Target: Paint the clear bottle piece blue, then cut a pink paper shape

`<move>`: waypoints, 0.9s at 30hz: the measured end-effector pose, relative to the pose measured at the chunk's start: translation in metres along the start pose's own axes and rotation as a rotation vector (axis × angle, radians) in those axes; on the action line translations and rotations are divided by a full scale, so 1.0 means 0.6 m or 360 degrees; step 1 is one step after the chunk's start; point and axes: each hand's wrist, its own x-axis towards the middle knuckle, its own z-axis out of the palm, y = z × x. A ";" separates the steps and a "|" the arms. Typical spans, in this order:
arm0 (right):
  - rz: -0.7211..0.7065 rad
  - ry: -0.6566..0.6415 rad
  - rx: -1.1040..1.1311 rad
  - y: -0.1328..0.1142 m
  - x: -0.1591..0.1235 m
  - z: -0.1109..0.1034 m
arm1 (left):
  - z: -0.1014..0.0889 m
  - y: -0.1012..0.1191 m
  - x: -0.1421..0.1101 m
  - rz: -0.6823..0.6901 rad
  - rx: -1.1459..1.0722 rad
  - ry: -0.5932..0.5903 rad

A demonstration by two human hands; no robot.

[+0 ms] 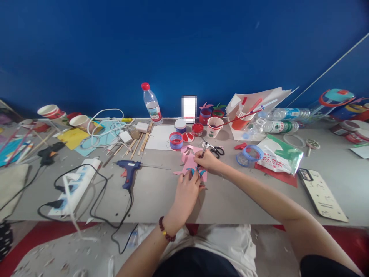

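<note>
My right hand [208, 161] is closed around a dark pen [203, 149], its tip down at the edge of a blue paper cutout [202, 172]. The cutout lies on pink paper [188, 157] that has curved, cut-out edges. With bent fingers, my left hand [186, 189] presses the cutout and the pink paper against the table; its fingertips cover part of both. Just beyond my right hand lie black-handled scissors [218, 151]. A paper cup [213, 127] stands behind them.
Left of the paper, a blue glue gun [130, 169] trails its cable towards a white power strip [77, 186]. Along the back stand a plastic bottle [152, 107] and a purple tape roll [176, 141]. A phone [323, 195] lies at right, near a green-and-white packet [282, 152].
</note>
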 end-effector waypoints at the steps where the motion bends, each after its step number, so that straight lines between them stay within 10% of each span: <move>1: 0.0006 -0.0001 0.0008 0.000 0.000 0.000 | -0.001 -0.001 0.000 0.0013 0.0014 -0.0013; 27: 0.0031 0.0020 0.0106 0.003 0.008 -0.003 | -0.011 -0.017 0.010 0.0127 -0.0038 -0.0076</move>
